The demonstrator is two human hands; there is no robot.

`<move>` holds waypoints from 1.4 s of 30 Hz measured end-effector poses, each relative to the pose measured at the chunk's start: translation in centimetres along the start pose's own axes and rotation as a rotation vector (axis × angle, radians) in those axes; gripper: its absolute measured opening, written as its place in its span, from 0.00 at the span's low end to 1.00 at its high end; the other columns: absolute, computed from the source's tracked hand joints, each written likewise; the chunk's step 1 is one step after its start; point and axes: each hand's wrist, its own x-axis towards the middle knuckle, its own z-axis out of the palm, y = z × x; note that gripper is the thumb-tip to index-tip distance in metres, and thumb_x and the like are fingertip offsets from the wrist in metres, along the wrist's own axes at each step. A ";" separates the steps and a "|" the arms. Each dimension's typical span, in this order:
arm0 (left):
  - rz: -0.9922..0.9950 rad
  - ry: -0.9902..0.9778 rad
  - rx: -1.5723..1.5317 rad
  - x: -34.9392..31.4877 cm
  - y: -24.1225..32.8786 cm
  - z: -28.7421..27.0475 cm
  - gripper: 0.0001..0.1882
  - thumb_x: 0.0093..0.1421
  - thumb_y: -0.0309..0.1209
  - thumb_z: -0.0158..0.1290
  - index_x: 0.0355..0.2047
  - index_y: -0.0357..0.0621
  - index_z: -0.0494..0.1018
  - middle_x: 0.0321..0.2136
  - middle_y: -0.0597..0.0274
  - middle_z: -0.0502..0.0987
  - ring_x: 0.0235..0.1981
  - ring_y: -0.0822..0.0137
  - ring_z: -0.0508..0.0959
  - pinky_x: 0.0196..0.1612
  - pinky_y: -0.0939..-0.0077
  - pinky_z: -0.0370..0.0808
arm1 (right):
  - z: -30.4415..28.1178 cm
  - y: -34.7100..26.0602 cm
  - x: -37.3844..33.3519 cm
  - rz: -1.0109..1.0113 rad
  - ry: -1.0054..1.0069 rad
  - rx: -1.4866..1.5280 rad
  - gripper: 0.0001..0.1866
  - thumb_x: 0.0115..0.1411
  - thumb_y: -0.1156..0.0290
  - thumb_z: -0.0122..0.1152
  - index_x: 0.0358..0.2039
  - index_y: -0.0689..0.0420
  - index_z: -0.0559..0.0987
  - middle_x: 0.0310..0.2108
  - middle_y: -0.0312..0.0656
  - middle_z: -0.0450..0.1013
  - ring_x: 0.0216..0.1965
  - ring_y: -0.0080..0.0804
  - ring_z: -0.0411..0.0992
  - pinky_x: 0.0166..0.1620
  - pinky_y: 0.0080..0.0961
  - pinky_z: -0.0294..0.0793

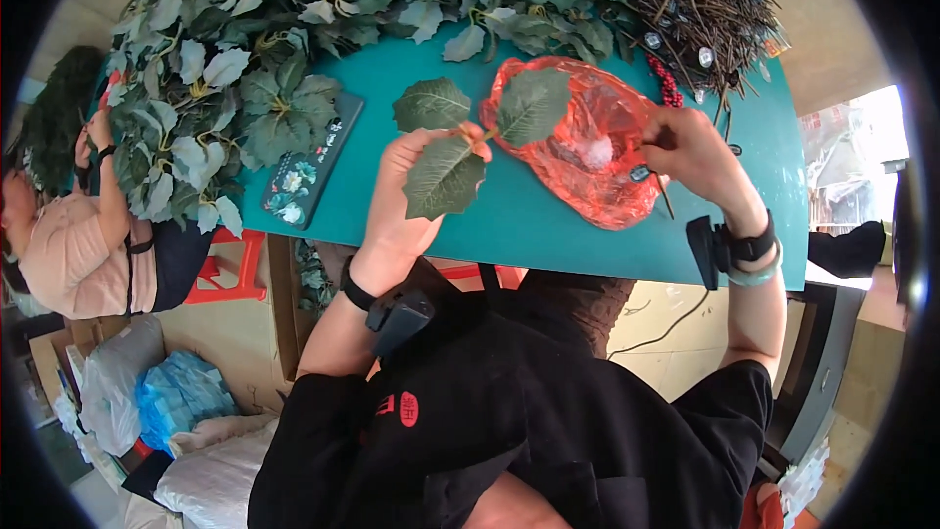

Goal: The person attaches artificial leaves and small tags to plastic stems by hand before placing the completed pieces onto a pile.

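The left hand (411, 198) was closed around the stem of an artificial leaf sprig (468, 133), thumb and fingers pinched at the point where its three green leaves met. One leaf stood up to the left, one hung down over the palm, and the third reached right, over the edge of a red plastic bag (587, 152). The sprig was held just above the teal bench (548, 230), not resting on it.

The right hand (690, 152) was curled shut at the right side of the bag, gripping a thin dark stick (664, 194) whose lower end poked down past the fingers toward the bench. What else the fingers enclosed could not be told. The bag lay crumpled and open on the bench between the two hands, with something pale inside it.

A black strap with a small device sat on each wrist, and the right wrist also wore a pale green bangle (759, 274).

A large heap of leafy garlands (294, 29) covered the far left of the bench, and a bundle of dark twigs with small bulbs (695, 0) lay at the far right. A phone in a flowered case (311, 162) lay beside the heap. Another person (78, 235) in a pink top sat at the left end, hands in the leaves.
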 end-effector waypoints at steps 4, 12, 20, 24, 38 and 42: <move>-0.013 -0.062 -0.034 -0.3 0.3 -0.2 0.09 0.60 0.27 0.48 0.37 0.34 0.73 0.33 0.53 0.75 0.31 0.66 0.76 0.32 0.79 0.73 | -0.9 -1.4 -2.2 0.137 0.034 0.228 0.03 0.48 0.82 0.57 0.24 0.62 0.72 0.17 0.29 0.64 0.20 0.14 0.61 0.22 0.15 0.59; 0.157 -0.011 0.234 -0.6 -1.3 0.3 0.07 0.57 0.22 0.52 0.36 0.35 0.76 0.33 0.54 0.78 0.32 0.66 0.78 0.34 0.78 0.75 | 4.0 -8.1 -5.6 -0.127 0.134 0.424 0.06 0.46 0.86 0.58 0.25 0.64 0.72 0.22 0.33 0.69 0.23 0.16 0.68 0.26 0.13 0.68; 0.307 0.013 0.474 -2.0 -1.1 1.5 0.07 0.54 0.17 0.54 0.34 0.36 0.77 0.33 0.59 0.79 0.33 0.70 0.79 0.34 0.79 0.75 | 9.1 -11.0 -3.3 -0.332 0.440 0.310 0.06 0.46 0.86 0.59 0.26 0.64 0.73 0.23 0.39 0.72 0.24 0.23 0.72 0.28 0.17 0.72; 0.304 0.033 0.453 -2.5 -1.0 1.5 0.08 0.54 0.16 0.54 0.34 0.36 0.77 0.33 0.60 0.80 0.33 0.71 0.79 0.35 0.79 0.75 | 10.0 -11.4 -2.6 -0.351 0.492 0.278 0.06 0.46 0.86 0.59 0.27 0.64 0.74 0.24 0.39 0.72 0.24 0.24 0.73 0.29 0.17 0.73; 0.314 0.144 0.527 -3.2 -0.8 0.7 0.10 0.51 0.12 0.51 0.31 0.35 0.77 0.31 0.62 0.78 0.32 0.74 0.77 0.35 0.82 0.73 | 10.9 -12.0 -1.9 -0.401 0.527 0.222 0.07 0.46 0.86 0.58 0.27 0.63 0.74 0.23 0.39 0.70 0.22 0.25 0.71 0.26 0.19 0.71; 0.285 0.157 0.530 -3.3 -0.7 0.2 0.10 0.50 0.12 0.51 0.31 0.34 0.77 0.31 0.63 0.77 0.31 0.75 0.76 0.34 0.82 0.72 | 10.8 -12.2 -2.0 -0.415 0.518 0.170 0.07 0.46 0.86 0.58 0.26 0.63 0.72 0.23 0.40 0.69 0.20 0.27 0.70 0.24 0.20 0.69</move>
